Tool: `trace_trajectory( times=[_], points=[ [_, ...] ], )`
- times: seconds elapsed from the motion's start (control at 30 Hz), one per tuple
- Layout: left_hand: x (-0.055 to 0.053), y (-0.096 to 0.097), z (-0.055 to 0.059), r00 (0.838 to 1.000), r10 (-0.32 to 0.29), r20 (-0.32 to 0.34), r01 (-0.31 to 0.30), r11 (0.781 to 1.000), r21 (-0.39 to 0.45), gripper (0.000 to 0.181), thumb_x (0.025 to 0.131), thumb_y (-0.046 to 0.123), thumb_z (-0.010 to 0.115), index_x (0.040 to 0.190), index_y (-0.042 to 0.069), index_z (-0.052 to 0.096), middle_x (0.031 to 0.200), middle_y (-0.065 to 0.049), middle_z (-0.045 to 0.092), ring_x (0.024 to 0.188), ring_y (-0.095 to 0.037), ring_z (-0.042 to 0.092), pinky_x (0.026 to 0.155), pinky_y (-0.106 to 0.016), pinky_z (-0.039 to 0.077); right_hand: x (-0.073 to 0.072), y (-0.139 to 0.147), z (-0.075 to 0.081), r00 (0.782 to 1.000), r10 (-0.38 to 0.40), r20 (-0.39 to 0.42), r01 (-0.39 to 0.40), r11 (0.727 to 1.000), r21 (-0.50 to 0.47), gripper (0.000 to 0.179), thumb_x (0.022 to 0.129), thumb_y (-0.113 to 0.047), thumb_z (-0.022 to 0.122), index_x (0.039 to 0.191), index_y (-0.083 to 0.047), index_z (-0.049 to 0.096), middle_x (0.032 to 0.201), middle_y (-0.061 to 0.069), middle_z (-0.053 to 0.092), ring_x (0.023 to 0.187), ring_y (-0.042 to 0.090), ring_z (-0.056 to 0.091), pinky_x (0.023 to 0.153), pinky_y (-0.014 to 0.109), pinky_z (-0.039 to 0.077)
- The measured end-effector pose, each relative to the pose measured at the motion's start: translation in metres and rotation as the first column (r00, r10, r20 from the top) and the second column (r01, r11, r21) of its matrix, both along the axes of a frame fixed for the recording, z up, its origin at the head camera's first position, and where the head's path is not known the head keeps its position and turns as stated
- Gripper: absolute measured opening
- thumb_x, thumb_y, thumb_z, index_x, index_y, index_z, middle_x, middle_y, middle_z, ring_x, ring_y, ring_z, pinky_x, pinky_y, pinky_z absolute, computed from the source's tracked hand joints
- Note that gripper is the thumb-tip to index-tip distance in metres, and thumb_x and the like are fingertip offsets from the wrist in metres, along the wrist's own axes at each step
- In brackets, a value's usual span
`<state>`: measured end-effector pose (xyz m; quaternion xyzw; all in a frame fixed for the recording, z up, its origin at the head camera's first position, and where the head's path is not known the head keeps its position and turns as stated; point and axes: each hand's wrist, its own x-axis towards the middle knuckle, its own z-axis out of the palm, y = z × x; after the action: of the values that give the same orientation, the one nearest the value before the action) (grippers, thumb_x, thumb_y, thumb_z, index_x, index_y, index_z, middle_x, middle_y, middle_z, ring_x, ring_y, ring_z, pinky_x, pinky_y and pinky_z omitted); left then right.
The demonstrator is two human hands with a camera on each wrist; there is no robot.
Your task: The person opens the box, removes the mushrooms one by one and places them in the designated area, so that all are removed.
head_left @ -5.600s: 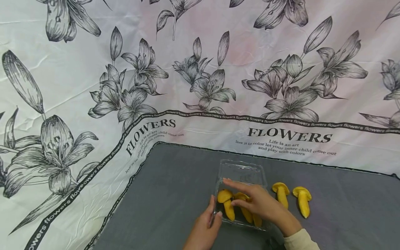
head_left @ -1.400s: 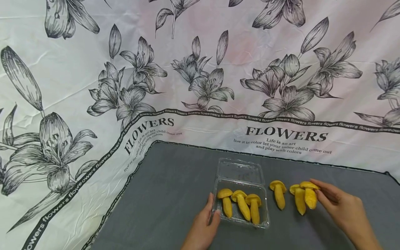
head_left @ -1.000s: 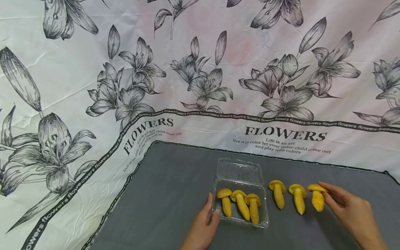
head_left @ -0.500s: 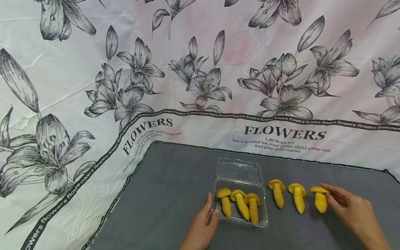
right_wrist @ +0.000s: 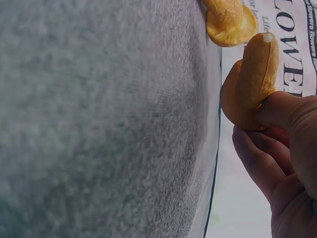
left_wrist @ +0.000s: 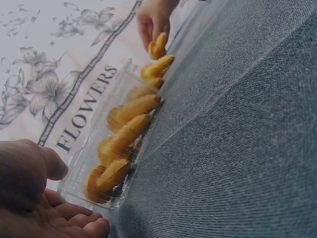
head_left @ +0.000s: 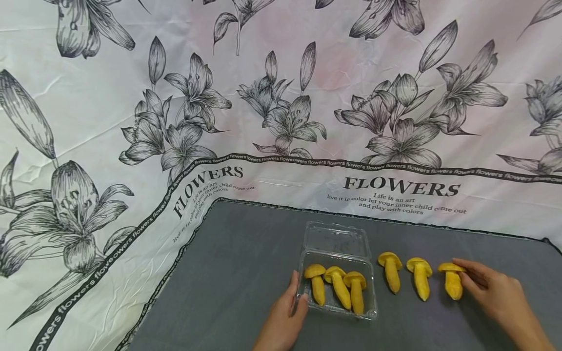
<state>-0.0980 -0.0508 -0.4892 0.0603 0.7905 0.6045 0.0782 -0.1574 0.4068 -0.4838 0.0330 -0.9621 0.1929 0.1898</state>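
Note:
At the right of the head view, my right hand (head_left: 498,292) pinches a yellow mushroom (head_left: 452,282) by the edge of its cap. The right wrist view has the thumb and fingertips on that cap, with the stem of the mushroom (right_wrist: 257,69) pointing away from the palm. My left hand (head_left: 283,314) holds the left side of a clear plastic clamshell box (head_left: 371,307), whose lid (head_left: 335,239) lies back. Three yellow mushrooms (head_left: 338,285) lie side by side in the box. In the left wrist view, the left thumb (left_wrist: 54,163) is at the box's near end.
Between the box and my right hand, a mushroom (head_left: 391,273) and another mushroom (head_left: 420,280) lie on the grey cloth surface (head_left: 246,263). A white flower-printed cloth (head_left: 298,185) rises behind and on the left.
My right hand was over the box 5.6 seconds ago. Since then it has carried a mushroom right, past the two on the cloth. My left hand has stayed at the box.

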Motion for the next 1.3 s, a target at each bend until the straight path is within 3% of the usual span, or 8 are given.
trace_trajectory(
  times=[0.4,0.57,0.63,0.83,0.9,1.07,1.3],
  points=[
    [0.0002,-0.0003,0.001,1.0,-0.004,0.013,0.004,1.0,-0.005,0.071,0.112,0.03,0.053,0.166,-0.003,0.02,0.173,-0.017,0.02,0.156,-0.036,0.026,0.124,-0.055,0.027,-0.0044,-0.0011,0.0007,0.999,0.053,0.005,-0.053,0.998,0.016,0.031,0.091,0.001,0.08,0.121,0.002,0.074,0.113,0.034,0.073,0.089,0.05,0.073,0.072,0.063,0.058],
    [0.0012,-0.0013,0.0015,1.0,-0.004,0.007,0.004,1.0,0.004,0.071,0.112,0.03,0.053,0.166,-0.003,0.02,0.173,-0.018,0.02,0.157,-0.037,0.026,0.123,-0.055,0.028,-0.0061,-0.0011,0.001,0.997,0.074,0.026,-0.074,0.997,0.018,0.031,0.092,-0.001,0.08,0.123,0.001,0.074,0.115,0.033,0.073,0.092,0.049,0.073,0.074,0.064,0.057],
    [0.0016,-0.0021,0.0016,1.0,-0.003,-0.003,0.003,1.0,0.001,0.07,0.112,0.03,0.053,0.166,-0.003,0.02,0.173,-0.018,0.021,0.156,-0.037,0.027,0.123,-0.055,0.03,-0.007,-0.0007,0.0012,0.996,0.081,0.029,-0.081,0.997,0.016,0.032,0.092,-0.002,0.08,0.123,-0.001,0.075,0.115,0.032,0.074,0.09,0.045,0.075,0.073,0.061,0.058],
    [0.0009,-0.0027,0.0012,1.0,0.002,-0.012,-0.002,1.0,-0.003,0.07,0.112,0.03,0.053,0.166,-0.002,0.021,0.173,-0.018,0.021,0.155,-0.036,0.028,0.123,-0.054,0.029,-0.0081,0.0009,0.0005,0.994,0.098,0.049,-0.099,0.995,0.012,0.033,0.092,-0.005,0.081,0.125,-0.004,0.075,0.116,0.028,0.075,0.085,0.004,0.072,0.069,0.05,0.061],
    [0.0002,-0.0026,0.0007,1.0,0.0,-0.012,0.0,1.0,-0.007,0.07,0.112,0.029,0.053,0.165,-0.003,0.021,0.172,-0.018,0.021,0.156,-0.036,0.028,0.123,-0.054,0.029,-0.0076,0.0009,-0.0001,0.994,0.098,0.054,-0.099,0.995,0.013,0.034,0.092,-0.004,0.081,0.125,-0.004,0.075,0.118,0.027,0.075,0.088,0.011,0.075,0.071,0.051,0.061],
    [-0.0008,-0.002,0.0005,1.0,-0.011,-0.022,0.011,1.0,-0.01,0.07,0.112,0.029,0.053,0.165,-0.004,0.02,0.172,-0.019,0.022,0.156,-0.037,0.028,0.123,-0.054,0.029,-0.0054,0.0004,-0.0018,0.994,0.095,0.06,-0.096,0.995,0.017,0.038,0.089,0.002,0.079,0.126,-0.001,0.073,0.121,0.031,0.072,0.103,0.051,0.072,0.074,0.06,0.058],
    [-0.0001,-0.0026,0.0001,0.999,-0.017,-0.043,0.017,1.0,-0.004,0.07,0.112,0.029,0.054,0.165,-0.004,0.023,0.172,-0.02,0.023,0.155,-0.038,0.03,0.121,-0.056,0.033,-0.0037,0.0021,-0.0028,0.993,0.082,0.084,-0.085,0.996,0.025,0.04,0.088,0.006,0.078,0.128,0.001,0.071,0.123,0.034,0.07,0.107,0.058,0.067,0.076,0.067,0.056]
  ],
)
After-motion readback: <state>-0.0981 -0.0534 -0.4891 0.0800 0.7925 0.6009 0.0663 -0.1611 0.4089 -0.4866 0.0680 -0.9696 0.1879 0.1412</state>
